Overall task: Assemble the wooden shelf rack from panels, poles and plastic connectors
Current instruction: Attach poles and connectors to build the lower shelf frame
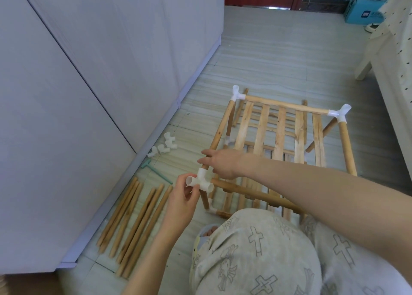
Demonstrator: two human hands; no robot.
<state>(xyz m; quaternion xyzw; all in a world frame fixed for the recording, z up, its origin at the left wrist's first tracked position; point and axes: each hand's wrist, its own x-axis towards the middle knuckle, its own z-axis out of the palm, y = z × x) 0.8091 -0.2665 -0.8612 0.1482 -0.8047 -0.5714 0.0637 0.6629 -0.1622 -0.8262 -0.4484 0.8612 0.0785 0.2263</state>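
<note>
A: Nearest item: knee in cross-printed cloth [256, 254], bottom of view. Just beyond: left hand [181, 202], fingers curled round the white connector [200, 182], pinching its open side socket.

B: Right hand?

A: Right hand [220, 163] reaching across, fingers nearly straight, laid against the side pole [219, 134] just above that connector. No clear wrap round the pole visible.

B: Location of the rack?

A: Rack [278, 143] standing on the floor [267, 56], directly ahead, part-built. Slatted panel [281, 134] across the upper level, second panel lower down. Far corners capped with white connectors [237, 93] and [340, 113].

B: Step in hand?

A: By judgement: seating the near left corner connector onto the side pole and the upright below. Front rail [256, 194] lying close to the connector's socket, apparently not yet entered.

B: Requirement for the next move?

A: Likely: hold pole steady, press connector fully home, then line up front rail with the open socket and push in straight. Near right corner hidden by the arm; state there not determinable.

B: Remaining stock?

A: Spare poles [133, 223] in a row on the floor to the left, loose connectors [163, 148] near the cabinet [89, 71], green mallet [156, 172] between them.

B: Labels or writing?

A: None on rack parts. Blue box [362, 11] far right carries a white mark; too small and blurred for reading.
</note>
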